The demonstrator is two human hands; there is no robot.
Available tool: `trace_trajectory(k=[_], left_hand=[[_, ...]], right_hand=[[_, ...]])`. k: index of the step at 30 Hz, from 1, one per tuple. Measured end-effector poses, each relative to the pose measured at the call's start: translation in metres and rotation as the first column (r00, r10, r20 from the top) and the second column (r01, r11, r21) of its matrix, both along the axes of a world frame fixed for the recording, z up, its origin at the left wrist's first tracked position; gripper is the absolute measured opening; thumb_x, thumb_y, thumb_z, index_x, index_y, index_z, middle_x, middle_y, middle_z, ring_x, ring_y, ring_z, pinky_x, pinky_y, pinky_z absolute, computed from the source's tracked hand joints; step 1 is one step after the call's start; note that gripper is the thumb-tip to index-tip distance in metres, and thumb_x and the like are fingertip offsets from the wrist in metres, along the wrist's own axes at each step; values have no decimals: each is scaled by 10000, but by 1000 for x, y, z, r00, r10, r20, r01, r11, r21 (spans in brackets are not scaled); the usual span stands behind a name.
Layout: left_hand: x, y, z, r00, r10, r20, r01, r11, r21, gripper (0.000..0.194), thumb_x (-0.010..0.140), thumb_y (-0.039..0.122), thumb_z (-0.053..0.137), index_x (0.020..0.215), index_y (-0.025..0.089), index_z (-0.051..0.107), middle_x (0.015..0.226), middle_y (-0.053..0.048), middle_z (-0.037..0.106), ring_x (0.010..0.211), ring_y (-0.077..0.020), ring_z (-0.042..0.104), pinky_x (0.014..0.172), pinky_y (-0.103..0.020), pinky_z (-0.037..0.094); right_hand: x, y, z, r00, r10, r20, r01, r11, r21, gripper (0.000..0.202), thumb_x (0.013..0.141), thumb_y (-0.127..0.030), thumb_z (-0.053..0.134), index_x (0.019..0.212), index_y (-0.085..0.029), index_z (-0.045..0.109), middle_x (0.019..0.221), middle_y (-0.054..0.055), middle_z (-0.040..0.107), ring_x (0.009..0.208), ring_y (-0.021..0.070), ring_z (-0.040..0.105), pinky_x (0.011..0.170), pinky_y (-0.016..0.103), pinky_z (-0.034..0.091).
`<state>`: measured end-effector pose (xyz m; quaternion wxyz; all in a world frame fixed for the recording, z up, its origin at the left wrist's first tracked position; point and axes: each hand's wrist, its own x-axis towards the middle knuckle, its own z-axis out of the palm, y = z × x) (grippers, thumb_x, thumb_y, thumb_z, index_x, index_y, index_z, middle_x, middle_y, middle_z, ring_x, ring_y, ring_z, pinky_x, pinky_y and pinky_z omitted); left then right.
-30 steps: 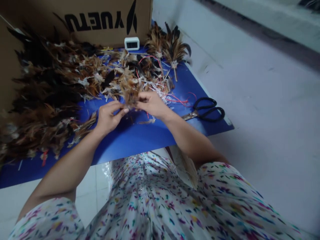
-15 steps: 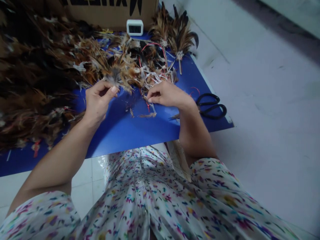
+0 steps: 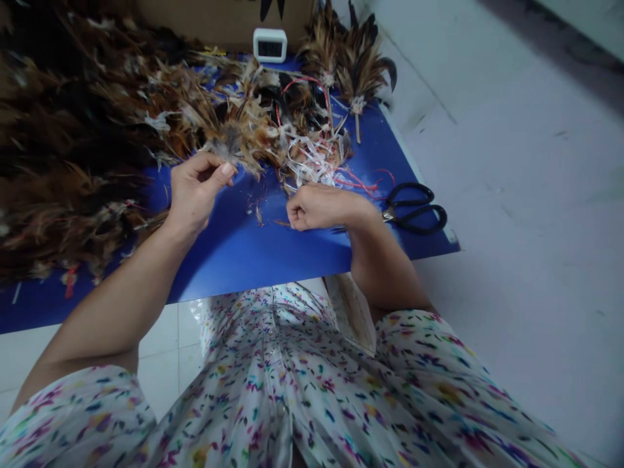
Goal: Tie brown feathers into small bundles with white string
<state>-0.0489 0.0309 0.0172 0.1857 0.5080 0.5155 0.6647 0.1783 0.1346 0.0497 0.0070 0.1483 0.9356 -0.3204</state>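
Note:
My left hand (image 3: 197, 188) is closed in a pinch on the base of a small feather (image 3: 230, 140) with grey fluff, held over the blue tabletop (image 3: 244, 260). Brown feathers (image 3: 195, 123) lie right behind it. Low over the table, my right hand (image 3: 319, 207) is closed with its fingers curled under. The tip of a thin brown feather scrap shows beside those fingers, but what they grip is hidden. Just behind this hand lies a tangle of white strips (image 3: 312, 159) with red string (image 3: 358, 184).
Black-handled scissors (image 3: 414, 207) lie right of my right wrist. A white digital clock (image 3: 270, 45) stands before a cardboard box (image 3: 219, 26). Two feather bundles (image 3: 358, 71) lie at the back right. Dark feathers (image 3: 63, 162) heap along the left.
My right hand has moved towards me and its fingers have curled in, covering the feather scrap and red string end there. My left hand keeps its pinch. The view has shifted slightly.

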Motion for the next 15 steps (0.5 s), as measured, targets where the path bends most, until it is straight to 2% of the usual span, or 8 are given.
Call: trace_trajectory(k=[2, 4, 6, 8, 11, 15], left_hand=[[1, -1, 0, 999, -8, 39, 8, 1000, -17, 366, 704, 500, 838, 701, 163, 695, 608, 45, 649, 587, -66, 577, 615, -245, 456], [4, -3, 1, 995, -22, 97, 26, 999, -39, 357, 697, 511, 842, 709, 188, 689, 633, 37, 652, 601, -78, 577, 635, -262, 473], [8, -6, 3, 989, -47, 140, 57, 996, -68, 372, 678, 526, 849, 700, 196, 679, 647, 21, 652, 600, -91, 578, 636, -273, 480], [12, -8, 5, 988, -64, 144, 79, 991, -104, 385, 679, 536, 843, 701, 192, 671, 648, 9, 647, 602, -103, 582, 633, -278, 486], [15, -9, 6, 989, -81, 127, 99, 985, -141, 397, 683, 551, 832, 698, 186, 675, 649, -2, 650, 605, -111, 584, 630, -276, 484], [16, -10, 3, 986, -107, 127, 128, 976, -174, 403, 667, 560, 836, 688, 186, 684, 639, -8, 656, 602, -118, 580, 631, -279, 482]], right_hand=[[-1, 1, 0, 994, -19, -104, 13, 998, -58, 171, 662, -40, 686, 575, -184, 651, 499, -61, 551, 534, 87, 473, 605, 261, 317], [-3, 2, 2, 963, -106, -248, 68, 985, -157, 108, 722, -109, 695, 649, -177, 652, 538, -60, 568, 541, 81, 491, 587, 243, 343], [-5, 2, 5, 897, -238, -373, 127, 946, -298, 102, 776, -202, 707, 716, -174, 630, 585, -51, 594, 537, 77, 508, 548, 228, 369], [-9, -1, 7, 829, -356, -431, 146, 882, -447, 186, 802, -300, 726, 753, -177, 596, 614, -36, 615, 529, 82, 539, 506, 222, 397], [-16, -8, 6, 755, -461, -466, 105, 786, -609, 325, 763, -427, 784, 776, -179, 574, 636, -14, 646, 538, 104, 603, 468, 225, 455], [-26, -18, 2, 673, -542, -503, 47, 710, -703, 417, 681, -483, 846, 759, -175, 577, 678, -8, 670, 614, 119, 673, 485, 211, 512]])
